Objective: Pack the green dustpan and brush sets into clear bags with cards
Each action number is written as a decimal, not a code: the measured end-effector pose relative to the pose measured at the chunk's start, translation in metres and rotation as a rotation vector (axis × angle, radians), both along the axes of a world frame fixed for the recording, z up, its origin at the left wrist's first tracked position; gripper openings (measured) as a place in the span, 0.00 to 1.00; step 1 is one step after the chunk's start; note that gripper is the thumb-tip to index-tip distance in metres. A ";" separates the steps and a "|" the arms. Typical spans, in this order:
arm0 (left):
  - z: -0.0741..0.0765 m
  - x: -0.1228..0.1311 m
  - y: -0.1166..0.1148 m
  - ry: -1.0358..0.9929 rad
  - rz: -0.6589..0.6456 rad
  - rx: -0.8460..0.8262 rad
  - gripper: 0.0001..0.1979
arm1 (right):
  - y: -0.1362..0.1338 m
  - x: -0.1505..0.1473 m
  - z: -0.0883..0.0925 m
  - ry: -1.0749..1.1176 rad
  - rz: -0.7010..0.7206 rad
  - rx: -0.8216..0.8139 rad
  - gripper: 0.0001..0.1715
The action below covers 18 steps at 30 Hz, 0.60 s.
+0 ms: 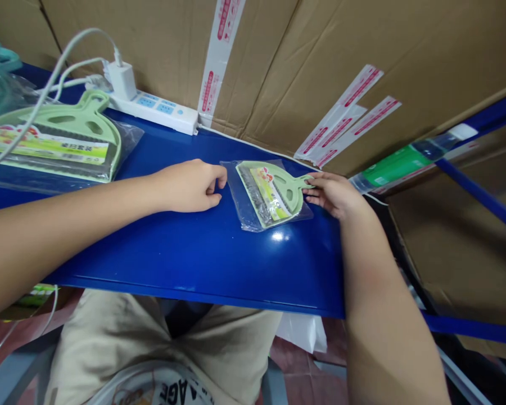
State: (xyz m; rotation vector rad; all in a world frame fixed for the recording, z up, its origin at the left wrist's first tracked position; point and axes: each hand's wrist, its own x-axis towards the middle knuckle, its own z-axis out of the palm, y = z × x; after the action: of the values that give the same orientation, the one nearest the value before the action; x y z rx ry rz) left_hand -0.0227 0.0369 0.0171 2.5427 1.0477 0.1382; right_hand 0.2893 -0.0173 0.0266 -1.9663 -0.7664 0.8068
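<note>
We look down on a blue metal shelf (185, 253) with both bare hands resting on it. Just ahead of us lies a small green dustpan (274, 194), sealed in a clear plastic bag (236, 191), its handle pointing right. Our right hand (333, 194) sits at the handle's end, its fingers (320, 181) seeming to pinch the tip through the plastic, which pins the pack in place. Our left hand (189, 185) holds nothing; it is loosely curled, with its fingers (217, 183) just beside the bag's left edge, so the pack sits between the hands.

The bag lies close to the shelf's back edge, where cardboard boxes (341, 73) with red-and-white tape stand. A broad strip of blue shelf separates it from the front edge, which runs above our knees. Farther left, a larger bagged green dustpan (84, 121) lies near a white power strip (160, 109), its cables trailing across that dustpan.
</note>
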 end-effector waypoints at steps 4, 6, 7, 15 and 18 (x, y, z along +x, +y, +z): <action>-0.001 0.000 -0.001 0.012 -0.021 0.014 0.19 | 0.007 0.017 -0.018 -0.109 0.003 0.029 0.09; -0.001 -0.001 0.000 0.031 -0.032 0.031 0.17 | 0.012 0.027 -0.024 -0.179 0.008 0.040 0.09; -0.001 -0.002 0.000 0.042 -0.038 0.038 0.15 | 0.015 0.031 -0.026 -0.217 0.010 0.044 0.09; -0.001 -0.006 0.003 0.032 -0.099 0.046 0.15 | 0.054 0.064 -0.013 -0.588 0.027 0.037 0.10; -0.002 -0.007 0.005 0.017 -0.106 0.037 0.14 | 0.066 0.071 -0.010 -0.794 0.053 -0.042 0.04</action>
State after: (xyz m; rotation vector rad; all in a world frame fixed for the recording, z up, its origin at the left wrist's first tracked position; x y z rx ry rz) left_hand -0.0297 0.0416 0.0149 2.6298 0.9220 0.1083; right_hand 0.3605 0.0487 0.0164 -2.3164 -1.2563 0.0296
